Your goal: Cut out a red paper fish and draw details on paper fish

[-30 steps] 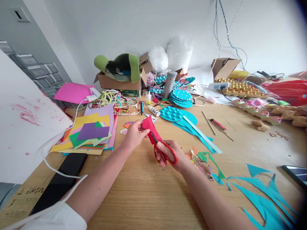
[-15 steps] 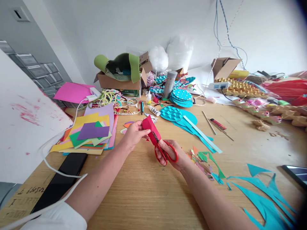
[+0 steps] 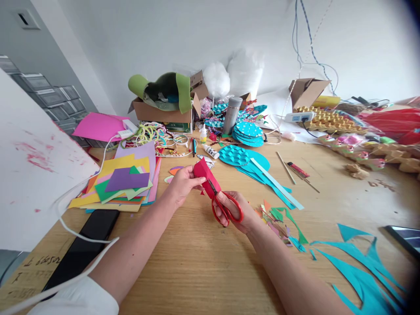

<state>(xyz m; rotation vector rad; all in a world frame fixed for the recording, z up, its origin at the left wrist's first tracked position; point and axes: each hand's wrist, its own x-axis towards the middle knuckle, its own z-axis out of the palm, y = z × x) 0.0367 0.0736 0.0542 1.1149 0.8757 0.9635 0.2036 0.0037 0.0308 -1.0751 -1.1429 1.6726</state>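
My left hand (image 3: 184, 184) pinches a small piece of red paper (image 3: 201, 168) between thumb and fingers, above the middle of the wooden table (image 3: 193, 267). My right hand (image 3: 239, 205) grips red-handled scissors (image 3: 236, 209), with fingers through the loops. The dark blades lie against the red paper, pointing up and left toward my left hand. How far they are parted is hard to make out. Just beyond the hands lie a white glue bottle (image 3: 211, 151) and a fish-shaped cutout (image 3: 207, 161).
Coloured paper sheets (image 3: 127, 180) are stacked at left, near a black phone (image 3: 88, 240) and a white cable (image 3: 74, 232). Blue paper scraps (image 3: 354, 267) spread at right. Behind stand a grey thermos (image 3: 232, 116), blue discs (image 3: 251, 134), a cardboard box (image 3: 164, 111) and egg trays (image 3: 331, 120).
Almost nothing differs. Both hands, the red paper and the scissors stay in nearly the same place.
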